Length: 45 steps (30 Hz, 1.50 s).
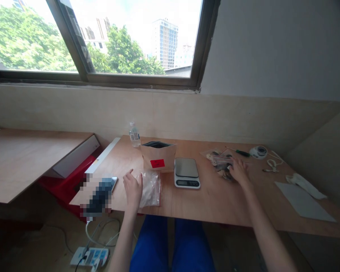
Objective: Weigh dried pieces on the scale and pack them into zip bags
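**Items on a plywood tabletop (204, 200), listed left to right**

- Pixelated object (99, 198): too blurred to name, at the near left corner.
- Left hand (133, 190): fingers (129, 178) raised, loosely together, holding nothing.
- Clear plastic bag (150, 189): whitish contents, just beside the left hand; contact cannot be told.
- Water bottle (134, 135): upright, at the back.
- Kraft paper bag (158, 156): upright, red label, open top.
- Digital scale (187, 173): white, with a metal platform.
- Right hand (239, 170): fingers (234, 165) spread and curved downward, touching a heap of clear packets (219, 162); any pinch cannot be told.
- Screwdriver (238, 152): green handle, behind the right hand.
- Tape roll (258, 152): further right.
- White cloth (304, 185): at the edge of a grey sheet (303, 202).
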Available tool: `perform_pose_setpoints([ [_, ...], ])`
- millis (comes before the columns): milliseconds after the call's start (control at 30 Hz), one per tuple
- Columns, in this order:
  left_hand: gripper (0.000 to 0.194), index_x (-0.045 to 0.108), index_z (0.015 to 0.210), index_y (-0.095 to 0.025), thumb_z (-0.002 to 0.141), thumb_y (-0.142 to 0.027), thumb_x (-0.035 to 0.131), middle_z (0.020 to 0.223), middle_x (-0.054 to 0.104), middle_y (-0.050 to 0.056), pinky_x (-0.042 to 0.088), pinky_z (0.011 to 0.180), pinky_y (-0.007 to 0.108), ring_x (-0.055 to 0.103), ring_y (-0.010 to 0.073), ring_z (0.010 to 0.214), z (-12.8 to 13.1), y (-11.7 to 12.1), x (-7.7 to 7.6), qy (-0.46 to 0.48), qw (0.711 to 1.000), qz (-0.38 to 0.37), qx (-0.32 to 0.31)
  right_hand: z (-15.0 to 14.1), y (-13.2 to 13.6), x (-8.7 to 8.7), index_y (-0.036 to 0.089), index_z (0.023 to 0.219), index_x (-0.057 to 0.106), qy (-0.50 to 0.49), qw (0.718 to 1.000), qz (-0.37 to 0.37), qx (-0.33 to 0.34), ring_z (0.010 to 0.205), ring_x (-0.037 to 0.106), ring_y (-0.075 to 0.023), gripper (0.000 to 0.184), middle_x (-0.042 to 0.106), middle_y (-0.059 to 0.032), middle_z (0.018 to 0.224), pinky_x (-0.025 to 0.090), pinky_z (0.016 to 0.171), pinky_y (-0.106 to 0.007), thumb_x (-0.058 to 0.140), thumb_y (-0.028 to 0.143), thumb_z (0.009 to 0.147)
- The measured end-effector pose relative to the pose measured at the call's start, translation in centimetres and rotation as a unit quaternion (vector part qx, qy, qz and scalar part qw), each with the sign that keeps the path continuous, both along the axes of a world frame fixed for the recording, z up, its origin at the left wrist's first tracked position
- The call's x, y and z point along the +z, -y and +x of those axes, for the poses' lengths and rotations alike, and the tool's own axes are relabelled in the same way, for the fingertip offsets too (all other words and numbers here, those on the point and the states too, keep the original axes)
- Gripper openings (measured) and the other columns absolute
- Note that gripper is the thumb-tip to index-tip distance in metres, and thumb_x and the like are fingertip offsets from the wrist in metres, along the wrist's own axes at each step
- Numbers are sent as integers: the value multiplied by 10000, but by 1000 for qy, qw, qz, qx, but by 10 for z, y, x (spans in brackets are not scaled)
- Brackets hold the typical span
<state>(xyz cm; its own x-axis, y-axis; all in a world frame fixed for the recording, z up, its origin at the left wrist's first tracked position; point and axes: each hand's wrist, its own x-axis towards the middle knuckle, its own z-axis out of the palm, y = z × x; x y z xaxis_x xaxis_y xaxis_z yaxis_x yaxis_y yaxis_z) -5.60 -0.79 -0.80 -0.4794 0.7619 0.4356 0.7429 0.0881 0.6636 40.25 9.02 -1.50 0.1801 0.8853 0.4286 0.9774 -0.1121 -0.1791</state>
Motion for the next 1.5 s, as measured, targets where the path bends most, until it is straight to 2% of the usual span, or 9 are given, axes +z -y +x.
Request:
perform_pose_setpoints([
  [100,359,491,1174,-124,866,-295,424,1216,460,188,383,877,477,472,326,1090,21,6,-2,-78,996,-34,-13,17,-3,5,167,992,632,47,998,-27,-14,1062,485,-320,299,593,-166,1130,319,885,-505,473,168,739],
  [267,264,590,1063,-210,859,-205,424,1288,432,124,316,955,490,426,314,1171,41,14,-15,-107,985,-125,-59,20,23,27,182,773,657,61,998,-8,5,819,583,-287,229,677,-121,784,348,821,-450,479,322,807],
  [467,263,607,1052,-214,840,-269,462,1282,460,130,360,900,490,436,333,1145,36,10,-41,-112,975,-172,-83,-16,80,59,195,863,643,-201,979,11,41,677,626,-233,345,692,-87,771,406,570,-283,486,494,795],
  [667,207,601,880,-149,786,-141,417,849,601,91,467,698,328,594,203,763,25,-8,-48,13,982,-140,-129,-78,123,62,150,847,656,-393,917,-1,69,685,642,-239,432,702,-114,786,467,607,-300,491,542,775],
  [833,222,574,912,-122,819,-234,407,861,597,115,473,715,363,598,227,789,48,-14,-35,35,986,-113,-118,-124,143,53,123,827,680,-545,830,-48,108,689,653,-239,451,712,-122,783,500,591,-297,584,550,715],
  [967,272,557,918,-153,857,-352,383,927,581,120,457,750,379,577,242,856,86,5,-5,94,985,-63,-133,-156,150,48,128,766,685,-586,801,-55,109,675,663,-237,384,716,-121,753,518,618,-312,628,500,691],
  [1067,327,518,721,-187,853,-463,404,676,560,27,464,602,289,568,170,625,116,28,21,284,894,-121,-324,-179,153,51,135,764,685,-593,791,-66,136,674,667,-229,326,717,-109,747,521,638,-311,635,451,702],
  [1167,370,466,695,-186,828,-529,429,602,516,-15,457,524,252,542,134,528,135,48,34,418,809,-166,-378,-200,156,59,144,725,679,-603,775,-78,170,637,666,-222,310,711,-94,700,525,605,-299,640,450,703],
  [1500,303,488,729,-183,829,-469,477,693,515,-4,449,625,241,525,146,700,111,60,25,398,858,-93,-311,-234,158,55,138,701,659,-641,721,-147,219,650,662,-218,314,693,-80,678,544,595,-305,673,451,698],
])
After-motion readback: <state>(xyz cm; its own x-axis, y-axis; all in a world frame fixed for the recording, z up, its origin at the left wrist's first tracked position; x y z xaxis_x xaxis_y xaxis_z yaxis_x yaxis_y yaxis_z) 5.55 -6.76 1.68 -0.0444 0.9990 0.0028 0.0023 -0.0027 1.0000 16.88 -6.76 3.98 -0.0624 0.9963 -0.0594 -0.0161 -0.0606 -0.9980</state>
